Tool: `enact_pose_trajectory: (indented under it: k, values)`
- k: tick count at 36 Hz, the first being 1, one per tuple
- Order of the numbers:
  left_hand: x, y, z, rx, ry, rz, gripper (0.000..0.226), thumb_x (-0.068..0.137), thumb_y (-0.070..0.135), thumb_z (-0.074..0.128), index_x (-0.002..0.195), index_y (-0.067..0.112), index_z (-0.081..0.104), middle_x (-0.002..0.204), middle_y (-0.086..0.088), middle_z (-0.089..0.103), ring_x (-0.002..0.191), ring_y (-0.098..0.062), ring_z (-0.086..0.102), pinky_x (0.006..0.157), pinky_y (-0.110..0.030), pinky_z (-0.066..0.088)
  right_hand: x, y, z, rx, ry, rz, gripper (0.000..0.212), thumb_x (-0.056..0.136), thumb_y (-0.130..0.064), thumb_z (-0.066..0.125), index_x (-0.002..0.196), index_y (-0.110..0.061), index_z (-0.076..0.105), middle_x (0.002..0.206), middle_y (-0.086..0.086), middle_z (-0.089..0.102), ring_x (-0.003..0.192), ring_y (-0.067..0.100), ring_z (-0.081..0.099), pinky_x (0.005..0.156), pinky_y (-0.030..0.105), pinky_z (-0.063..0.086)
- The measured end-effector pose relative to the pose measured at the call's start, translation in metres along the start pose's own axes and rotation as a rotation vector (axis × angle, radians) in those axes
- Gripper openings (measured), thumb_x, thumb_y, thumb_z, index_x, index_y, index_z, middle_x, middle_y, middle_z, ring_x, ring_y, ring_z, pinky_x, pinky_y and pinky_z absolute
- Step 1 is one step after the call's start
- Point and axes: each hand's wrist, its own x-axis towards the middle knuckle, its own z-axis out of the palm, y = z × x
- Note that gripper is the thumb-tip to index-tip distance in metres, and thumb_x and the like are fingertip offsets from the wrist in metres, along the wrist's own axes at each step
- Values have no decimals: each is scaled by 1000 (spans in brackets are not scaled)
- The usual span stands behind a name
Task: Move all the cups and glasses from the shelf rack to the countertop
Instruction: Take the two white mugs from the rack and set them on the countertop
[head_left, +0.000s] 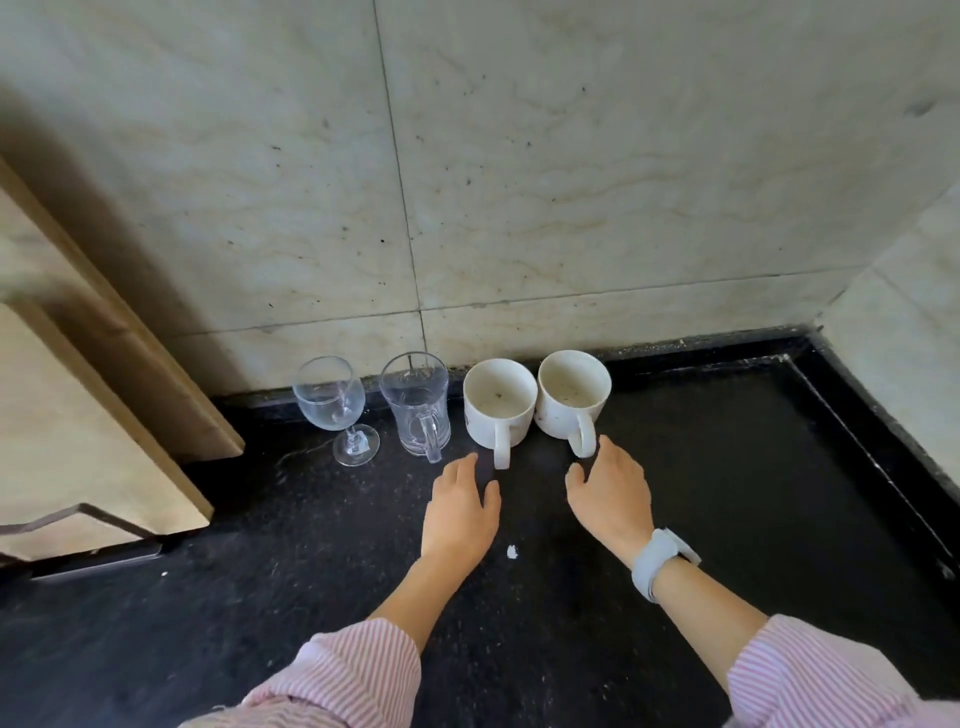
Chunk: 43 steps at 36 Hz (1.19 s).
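Along the back wall, on the black countertop (727, 519), stand a wine glass (332, 405), a clear glass mug (417, 405) and two white mugs, the left one (498, 405) and the right one (570, 397), all upright with handles facing me. My left hand (460, 506) hovers just in front of the left white mug's handle, fingers apart, holding nothing. My right hand (613, 496) is open too, its fingertips right beside the right mug's handle; whether they touch I cannot tell.
A beige stone shelf unit (78, 415) juts in from the left over the counter. Tiled walls (571, 182) close the back and the right corner. A small white crumb (511, 552) lies between my wrists. A grey watch (660, 564) sits on my right wrist.
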Motion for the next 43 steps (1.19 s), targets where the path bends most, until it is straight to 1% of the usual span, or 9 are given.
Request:
enact_pose_trajectory:
  k: [4, 7, 11, 16, 20, 24, 30, 34, 43]
  values:
    - [-17, -2, -45, 392, 92, 204, 46, 94, 35, 40, 136, 18, 35, 141, 1, 42, 131, -20, 36, 103, -38, 33, -23, -30, -16, -195, -4, -214, 46, 94, -30, 38, 136, -12, 35, 142, 11, 41, 134, 30, 32, 109, 50, 30]
    - [-38, -7, -88, 524, 181, 228, 44, 93, 37, 39, 134, 21, 38, 138, 4, 45, 130, -17, 37, 105, -37, 30, -42, -60, -23, -241, -54, -449, 40, 94, -30, 37, 130, -13, 42, 132, 8, 51, 125, 27, 43, 105, 44, 36]
    - [-82, -34, -152, 594, 241, 118, 44, 94, 39, 35, 135, 23, 38, 141, 5, 42, 133, -17, 32, 111, -42, 20, -83, -108, -15, -262, -161, -649, 44, 95, -32, 34, 136, -17, 39, 137, 3, 49, 128, 24, 40, 109, 43, 31]
    - [-165, -68, -251, 600, 423, -59, 39, 95, 37, 34, 129, 23, 46, 134, 5, 49, 128, -17, 38, 109, -43, 20, -156, -191, 1, -196, -185, -928, 40, 96, -31, 34, 131, -17, 47, 137, 0, 50, 129, 21, 40, 109, 41, 31]
    - [-268, -99, -315, 595, 592, -208, 39, 95, 39, 36, 129, 23, 46, 135, 6, 49, 130, -16, 37, 112, -43, 17, -248, -252, 19, -147, -207, -1162, 34, 95, -28, 35, 117, -13, 56, 123, 4, 60, 117, 27, 49, 98, 40, 39]
    - [-397, -130, -362, 588, 766, -357, 36, 93, 36, 40, 125, 21, 50, 132, 2, 52, 125, -20, 43, 107, -43, 26, -366, -298, 33, -63, -240, -1403, 36, 94, -27, 38, 125, -15, 54, 129, 3, 58, 120, 24, 48, 100, 36, 39]
    - [-606, -170, -371, 617, 962, -621, 36, 92, 36, 41, 125, 24, 51, 130, 3, 55, 122, -20, 46, 102, -38, 30, -563, -303, 62, 25, -379, -1676, 33, 93, -25, 39, 117, -13, 59, 120, 8, 62, 114, 29, 51, 96, 41, 42]
    - [-750, -189, -353, 640, 1073, -792, 29, 91, 35, 42, 115, 27, 57, 121, 3, 60, 115, -22, 51, 96, -38, 35, -696, -284, 82, 55, -465, -1868, 30, 93, -25, 41, 112, -14, 61, 116, 8, 63, 111, 29, 52, 95, 40, 41]
    - [-1042, -186, -284, 633, 1323, -1263, 32, 90, 35, 48, 115, 19, 58, 117, -2, 63, 112, -22, 54, 94, -37, 34, -973, -207, 99, 134, -830, -2277, 29, 92, -24, 44, 112, -14, 63, 117, 9, 65, 111, 29, 56, 97, 40, 43]
